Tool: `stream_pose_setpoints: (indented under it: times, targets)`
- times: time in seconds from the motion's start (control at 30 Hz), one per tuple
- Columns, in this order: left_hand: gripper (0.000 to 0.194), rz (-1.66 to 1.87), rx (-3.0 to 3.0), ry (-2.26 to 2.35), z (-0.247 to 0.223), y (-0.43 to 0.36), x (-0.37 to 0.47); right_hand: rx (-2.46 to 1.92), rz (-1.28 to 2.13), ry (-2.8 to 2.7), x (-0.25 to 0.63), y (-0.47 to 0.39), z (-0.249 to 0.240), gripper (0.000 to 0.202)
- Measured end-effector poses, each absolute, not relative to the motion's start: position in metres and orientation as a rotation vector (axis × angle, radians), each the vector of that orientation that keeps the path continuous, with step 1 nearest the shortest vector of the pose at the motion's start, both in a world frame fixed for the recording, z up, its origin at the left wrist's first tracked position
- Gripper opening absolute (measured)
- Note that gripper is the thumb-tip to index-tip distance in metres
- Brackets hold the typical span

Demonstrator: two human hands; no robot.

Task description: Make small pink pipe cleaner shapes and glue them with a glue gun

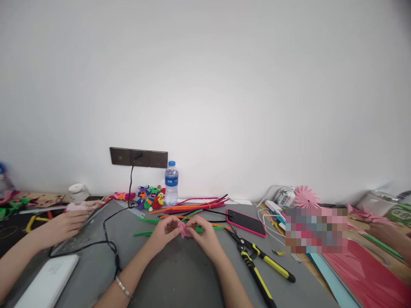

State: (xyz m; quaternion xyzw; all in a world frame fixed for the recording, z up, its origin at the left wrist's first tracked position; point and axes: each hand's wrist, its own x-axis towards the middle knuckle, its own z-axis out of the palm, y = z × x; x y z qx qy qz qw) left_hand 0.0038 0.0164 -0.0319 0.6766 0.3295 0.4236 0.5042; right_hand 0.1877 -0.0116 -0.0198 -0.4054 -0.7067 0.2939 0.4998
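Note:
Between the fingertips of both my hands is a small pink pipe-cleaner shape (pixel 183 229), held just above the grey table (pixel 180 273). My left hand (pixel 165 233) pinches its left side; a silver bracelet (pixel 123 287) circles that wrist. From the right, my right hand (pixel 203 233) pinches the same piece, and the fingers partly cover it. Green pipe cleaners (pixel 144 234) lie behind and beside my hands. Farther back rests a bundle of pink, red and orange pipe cleaners (pixel 199 206).
Yellow-black pliers (pixel 253 261) and a pink-cased phone (pixel 246 223) lie at right. A water bottle (pixel 171 186) stands by the wall beside small colourful figures (pixel 150 197). Black cable (pixel 107 243) crosses the left side near a white box (pixel 48 282). Other people's hands (pixel 64 224) work at both sides.

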Motion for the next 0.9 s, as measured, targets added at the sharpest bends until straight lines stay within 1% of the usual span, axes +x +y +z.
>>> stream_pose_setpoints:
  times: [0.17,0.9]
  targets:
    - [0.032,1.012,1.589,0.781,-0.0292,0.015,0.0045,-0.972,0.718,-1.705,0.1876,-0.0127,-0.0188,0.009]
    - [0.029,1.045,1.566,0.762,-0.034,0.0178,0.004,-0.976,0.769,-1.643,0.182,-0.0122,-0.0238,0.008]
